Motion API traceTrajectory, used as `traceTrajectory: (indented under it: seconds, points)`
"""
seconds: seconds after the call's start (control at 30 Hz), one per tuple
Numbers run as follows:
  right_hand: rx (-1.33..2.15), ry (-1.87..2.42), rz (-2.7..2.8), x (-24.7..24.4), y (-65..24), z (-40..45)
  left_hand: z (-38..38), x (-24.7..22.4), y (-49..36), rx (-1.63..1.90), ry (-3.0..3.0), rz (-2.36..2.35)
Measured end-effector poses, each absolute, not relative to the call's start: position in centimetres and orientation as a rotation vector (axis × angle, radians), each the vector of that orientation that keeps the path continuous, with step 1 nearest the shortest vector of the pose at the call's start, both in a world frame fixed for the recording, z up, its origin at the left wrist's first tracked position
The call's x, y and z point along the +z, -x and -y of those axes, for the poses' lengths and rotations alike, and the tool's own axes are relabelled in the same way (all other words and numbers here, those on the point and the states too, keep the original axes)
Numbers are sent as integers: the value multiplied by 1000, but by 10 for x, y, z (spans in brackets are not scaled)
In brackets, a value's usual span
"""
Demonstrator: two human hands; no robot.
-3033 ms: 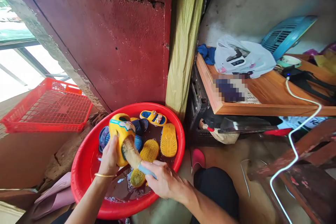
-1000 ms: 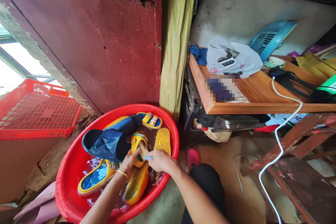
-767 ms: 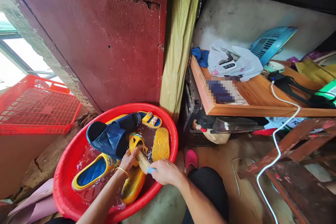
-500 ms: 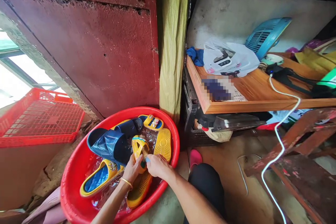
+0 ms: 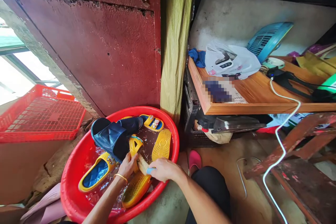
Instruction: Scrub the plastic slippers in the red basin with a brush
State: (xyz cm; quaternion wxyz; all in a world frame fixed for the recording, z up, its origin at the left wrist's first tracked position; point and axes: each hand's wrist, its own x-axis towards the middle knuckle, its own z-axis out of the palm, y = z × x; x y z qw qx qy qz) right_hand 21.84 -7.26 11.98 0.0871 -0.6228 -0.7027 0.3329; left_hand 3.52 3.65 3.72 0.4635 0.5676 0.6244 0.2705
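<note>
My left hand (image 5: pixel 127 166) grips a small yellow slipper (image 5: pixel 134 145) with a cut-out strap, over a red basin (image 5: pixel 68 192) of water. In my right hand (image 5: pixel 165 170) is a scrub brush (image 5: pixel 142 164) with a blue handle, its pale bristles against or close beside the slipper. Navy slippers (image 5: pixel 111 137) lie to the left and behind. Around them in the basin are a yellow slipper with a blue insole (image 5: pixel 97 175), one sole-up (image 5: pixel 161 144), another under my wrists (image 5: pixel 136 190), and a small decorated one (image 5: pixel 153 123) at the far rim.
A red plastic crate (image 5: pixel 49 115) stands at the left, below a window. On the right, a wooden shelf (image 5: pixel 262 108) holds a white plastic bag (image 5: pixel 231 61) and a blue fan (image 5: pixel 270 40). A white cable (image 5: pixel 278 136) hangs before a worn wooden chair (image 5: pixel 301 178).
The brush has come down toward me and right, showing more bristles. The held slipper has shifted slightly left, and the navy slipper has moved a little right and tilted.
</note>
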Motion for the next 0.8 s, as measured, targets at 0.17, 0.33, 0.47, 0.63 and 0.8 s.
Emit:
traceTrajectory:
  seconds: [0.17,0.33,0.47,0.63,0.8]
  points:
    - [979,1830,2062,128,-215,62,-31,50,-21,491,-1735,-1491]
    - [1554,1608,1933,155,-271,86,-31,73,-5,510,-1821,-1551]
    - [1630,1557,1672,166,-313,110,-20,108,7,587,-1841,-1522]
    - [1529,1385,1476,156,-331,118,-18,161,24,812,-1607,-1459]
    - [1311,1376,1267,139,-328,104,-46,165,53,896,-1414,-1608]
